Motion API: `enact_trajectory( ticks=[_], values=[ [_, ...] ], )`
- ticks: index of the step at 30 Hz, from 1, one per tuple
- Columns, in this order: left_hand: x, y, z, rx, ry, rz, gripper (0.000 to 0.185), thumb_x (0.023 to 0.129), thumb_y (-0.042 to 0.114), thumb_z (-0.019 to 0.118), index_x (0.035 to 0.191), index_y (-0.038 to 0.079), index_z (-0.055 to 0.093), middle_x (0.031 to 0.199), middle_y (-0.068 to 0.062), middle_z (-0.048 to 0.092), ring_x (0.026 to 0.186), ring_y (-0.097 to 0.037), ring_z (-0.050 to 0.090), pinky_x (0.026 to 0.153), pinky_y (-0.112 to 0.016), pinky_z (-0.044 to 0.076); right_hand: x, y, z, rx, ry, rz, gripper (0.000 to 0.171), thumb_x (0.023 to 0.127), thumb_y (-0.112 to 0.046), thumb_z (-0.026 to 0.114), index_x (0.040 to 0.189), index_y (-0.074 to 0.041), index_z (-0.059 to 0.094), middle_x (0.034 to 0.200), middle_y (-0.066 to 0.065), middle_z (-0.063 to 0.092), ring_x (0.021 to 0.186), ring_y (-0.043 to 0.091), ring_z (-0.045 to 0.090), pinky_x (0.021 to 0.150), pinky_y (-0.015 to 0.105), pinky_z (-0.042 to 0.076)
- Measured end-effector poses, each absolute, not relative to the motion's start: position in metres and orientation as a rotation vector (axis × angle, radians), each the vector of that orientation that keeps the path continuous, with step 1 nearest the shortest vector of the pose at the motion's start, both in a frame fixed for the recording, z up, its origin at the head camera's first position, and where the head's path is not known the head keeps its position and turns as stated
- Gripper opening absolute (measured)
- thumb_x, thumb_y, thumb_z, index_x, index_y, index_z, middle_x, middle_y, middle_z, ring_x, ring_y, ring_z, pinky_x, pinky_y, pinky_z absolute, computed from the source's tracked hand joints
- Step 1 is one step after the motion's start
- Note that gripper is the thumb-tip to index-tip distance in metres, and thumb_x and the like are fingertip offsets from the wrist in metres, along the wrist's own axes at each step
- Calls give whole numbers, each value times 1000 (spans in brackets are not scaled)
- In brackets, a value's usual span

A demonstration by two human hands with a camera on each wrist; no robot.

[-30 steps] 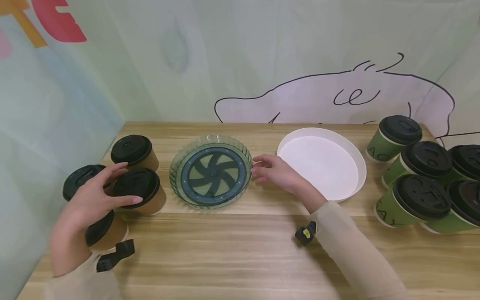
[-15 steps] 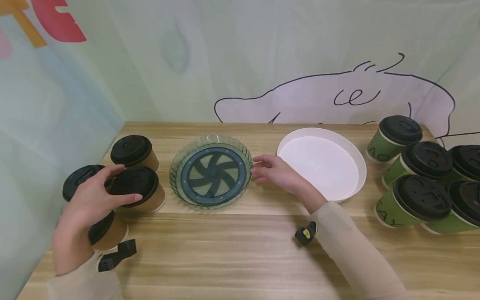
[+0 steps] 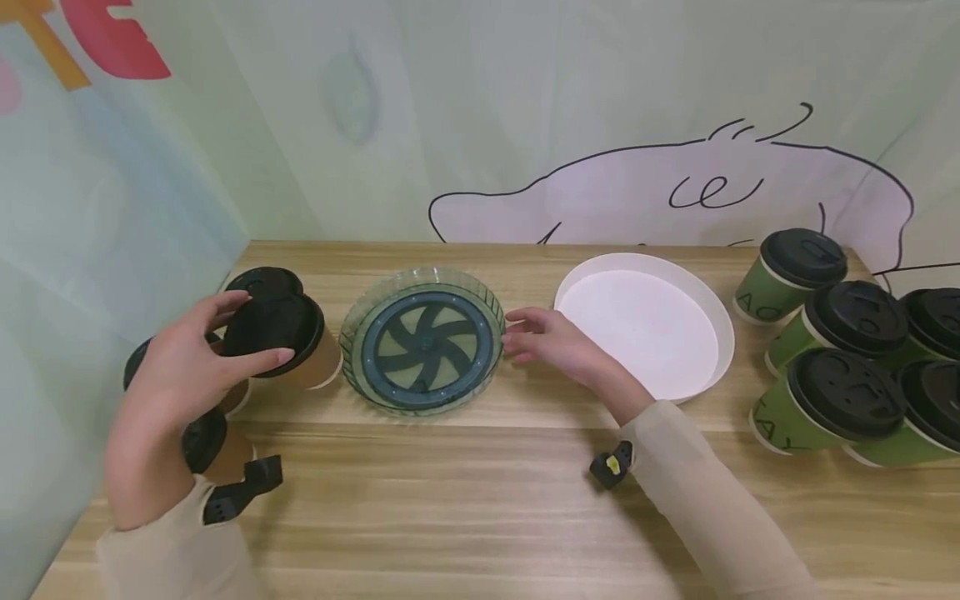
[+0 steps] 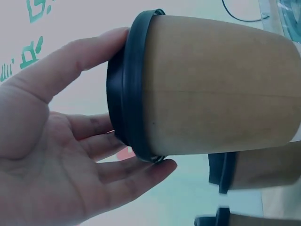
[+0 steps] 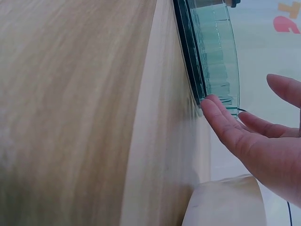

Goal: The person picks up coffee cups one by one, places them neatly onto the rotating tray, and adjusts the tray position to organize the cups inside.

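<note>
Brown paper cup with black lid is gripped by the left hand, fingers curled around the lid. Right hand touches the glass plate rim with straight, slightly apart fingers.

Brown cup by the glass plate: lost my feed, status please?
Left hand grips brown cup by its lid, lifted and tilted. Right hand open, fingertips at glass plate rim. Plate bare, path clear.

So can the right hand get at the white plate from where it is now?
Probably yes. The right hand rests open at the rim of the green glass plate, and the white plate lies just beside it on the table with nothing between them. The green cups stand on its far side.
</note>
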State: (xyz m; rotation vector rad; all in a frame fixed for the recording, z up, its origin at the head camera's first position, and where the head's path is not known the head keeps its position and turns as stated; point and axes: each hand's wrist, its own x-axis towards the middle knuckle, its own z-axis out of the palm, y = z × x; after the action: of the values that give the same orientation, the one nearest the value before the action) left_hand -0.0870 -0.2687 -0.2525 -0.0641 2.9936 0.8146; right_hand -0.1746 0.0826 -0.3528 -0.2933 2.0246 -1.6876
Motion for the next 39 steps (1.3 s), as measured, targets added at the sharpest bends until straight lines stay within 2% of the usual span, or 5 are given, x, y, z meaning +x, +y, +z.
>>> enact_trajectory(
  ticks=[7, 20, 39],
  values=[
    [-103, -252, -243, -39, 2991, 879, 89, 80, 46, 65, 144, 2, 20, 143, -26, 25, 121, -49, 29, 88, -62, 29, -176, 82, -354, -280, 2024, -1689, 47, 90, -3, 54, 132, 9, 37, 118, 26, 52, 103, 36, 56, 84, 38, 49],
    [-140, -228, -253, -11, 2938, 904, 90, 79, 43, 68, 143, 0, 22, 144, -25, 22, 128, -46, 22, 97, -61, 24, -177, 83, -354, -297, 2032, -1694, 45, 90, -3, 54, 130, 10, 39, 117, 27, 52, 102, 36, 56, 83, 39, 50],
    [-154, -217, -269, 7, 2899, 976, 87, 78, 35, 71, 141, -2, 25, 142, -25, 28, 128, -43, 25, 100, -57, 25, -177, 83, -353, -296, 2035, -1684, 47, 89, -5, 56, 131, 9, 39, 115, 24, 54, 100, 35, 58, 83, 38, 50]
  ],
)
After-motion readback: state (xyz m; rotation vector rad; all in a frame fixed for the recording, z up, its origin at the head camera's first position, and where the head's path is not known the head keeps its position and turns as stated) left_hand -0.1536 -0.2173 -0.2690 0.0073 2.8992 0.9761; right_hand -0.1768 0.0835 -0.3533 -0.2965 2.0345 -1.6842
